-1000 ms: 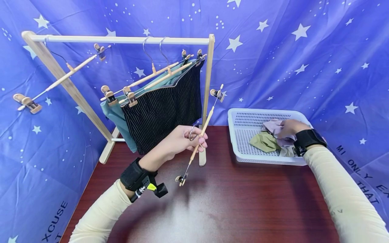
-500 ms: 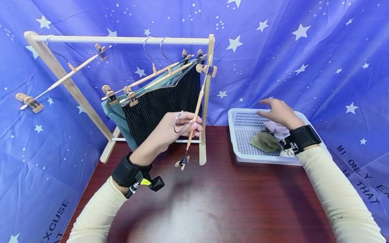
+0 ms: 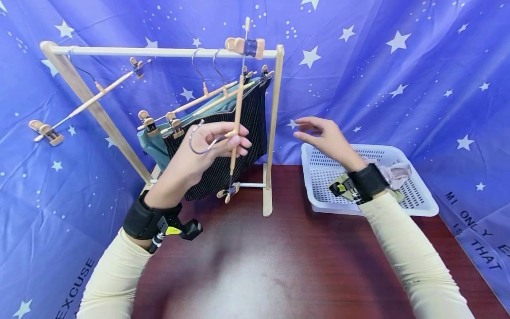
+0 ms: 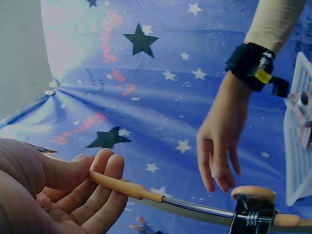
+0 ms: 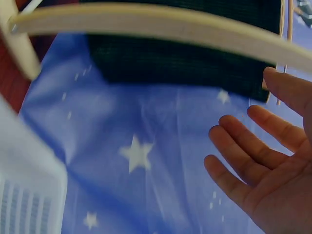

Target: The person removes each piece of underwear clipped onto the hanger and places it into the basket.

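Observation:
My left hand (image 3: 211, 144) pinches a wooden clip hanger (image 3: 238, 104) by the middle of its bar, between thumb and fingers. The hanger stands nearly upright, one clip (image 3: 245, 46) high in front of the rack's top rail and the other low. Its metal hook curls back over the hand. In the left wrist view nothing hangs from the visible clip (image 4: 252, 209). My right hand (image 3: 324, 137) holds nothing, fingers loosely extended, in the air between the rack and the white basket (image 3: 308, 177). Its spread fingers (image 5: 239, 151) show in the right wrist view.
A wooden rack (image 3: 275, 119) bears a bare clip hanger (image 3: 93, 99) at left and two hangers with clothes, one a black striped garment (image 3: 223, 164), one teal (image 3: 153, 148). Crumpled clothes (image 3: 394, 175) lie in the basket. A starry blue curtain (image 3: 358, 66) stands behind the dark red table (image 3: 299, 261).
My right hand has come up out of the basket, empty, and moved left. My left hand has lifted the clip hanger up and left, turning it more upright.

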Motion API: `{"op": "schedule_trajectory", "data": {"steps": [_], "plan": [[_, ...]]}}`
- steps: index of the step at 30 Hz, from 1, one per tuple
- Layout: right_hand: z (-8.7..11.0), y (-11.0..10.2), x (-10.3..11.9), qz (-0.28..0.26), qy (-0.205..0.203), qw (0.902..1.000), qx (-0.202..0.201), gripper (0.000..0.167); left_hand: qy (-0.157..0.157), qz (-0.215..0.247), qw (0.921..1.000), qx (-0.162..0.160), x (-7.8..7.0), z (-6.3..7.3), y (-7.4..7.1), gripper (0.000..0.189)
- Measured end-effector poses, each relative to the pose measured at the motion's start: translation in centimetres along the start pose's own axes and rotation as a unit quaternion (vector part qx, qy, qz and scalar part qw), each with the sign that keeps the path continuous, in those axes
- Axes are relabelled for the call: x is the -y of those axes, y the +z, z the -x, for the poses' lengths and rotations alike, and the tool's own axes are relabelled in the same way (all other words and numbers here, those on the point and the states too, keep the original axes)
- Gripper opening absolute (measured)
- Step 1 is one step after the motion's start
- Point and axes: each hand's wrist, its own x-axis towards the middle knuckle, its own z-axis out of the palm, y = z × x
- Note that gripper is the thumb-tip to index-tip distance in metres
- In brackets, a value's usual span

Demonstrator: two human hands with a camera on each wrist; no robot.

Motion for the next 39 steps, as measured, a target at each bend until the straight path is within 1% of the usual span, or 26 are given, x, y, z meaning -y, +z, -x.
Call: {"op": "schedule_trajectory", "data": {"steps": [3,7,10,13,15,18,20,22,24,27,32,35,36,38,39], "plan": [[-0.6,1.4,0.9,-0.029,-0.012,0.9995,0.009,0.043,0.009,-0.003,1.0,-0.003,-0.8,0.1,-0.6,0.023],[-1.5,2.9,1.8,-0.056,-0.023,0.9981,0.01,0.045,0.018,-0.009,0.9996,-0.019,-1.9,0.3,-0.9,0.024],[-2.2,3.8,2.0,-0.071,-0.026,0.9971,0.005,0.047,0.02,-0.01,0.9992,-0.033,-2.5,0.5,-1.1,0.024],[-2.7,4.4,1.8,-0.082,-0.025,0.9963,-0.003,0.047,0.025,0.001,0.9984,-0.051,-2.9,0.6,-1.4,0.024],[-3.0,4.7,1.7,-0.089,-0.024,0.9957,-0.009,0.046,0.034,0.013,0.9973,-0.064,-3.2,0.8,-1.7,0.023],[-3.2,5.2,1.7,-0.106,-0.024,0.9939,-0.015,0.042,0.058,0.031,0.9944,-0.083,-3.6,1.2,-2.1,0.021],[-3.3,5.6,1.7,-0.121,-0.026,0.9922,-0.02,0.039,0.074,0.038,0.9918,-0.097,-3.8,1.4,-2.4,0.02],[-3.3,6.0,1.6,-0.129,-0.028,0.9908,-0.031,0.035,0.083,0.043,0.9895,-0.11,-4.1,1.8,-2.7,0.02],[-3.3,6.4,1.5,-0.128,-0.03,0.9902,-0.046,0.032,0.09,0.043,0.9876,-0.121,-4.5,2.1,-3.0,0.021],[-3.2,7.0,1.6,-0.119,-0.033,0.9899,-0.07,0.028,0.09,0.038,0.9857,-0.137,-5.1,2.6,-3.5,0.02],[-3.0,7.7,1.9,-0.079,-0.037,0.9907,-0.104,0.024,0.084,0.041,0.9845,-0.148,-6.2,3.5,-4.5,0.019],[-3.0,8.0,2.0,-0.059,-0.043,0.9895,-0.124,0.022,0.098,0.042,0.9811,-0.161,-6.7,4.0,-5.2,0.018],[-3.0,8.1,2.0,-0.053,-0.045,0.9892,-0.129,0.022,0.104,0.033,0.9795,-0.169,-6.7,4.1,-5.5,0.017],[-3.0,8.3,2.0,-0.045,-0.048,0.9884,-0.137,0.023,0.122,0.023,0.9742,-0.188,-6.8,4.4,-6.1,0.016],[-3.0,8.5,1.9,-0.044,-0.048,0.9881,-0.14,0.023,0.127,0.024,0.9718,-0.197,-6.8,4.5,-6.5,0.016]]}}
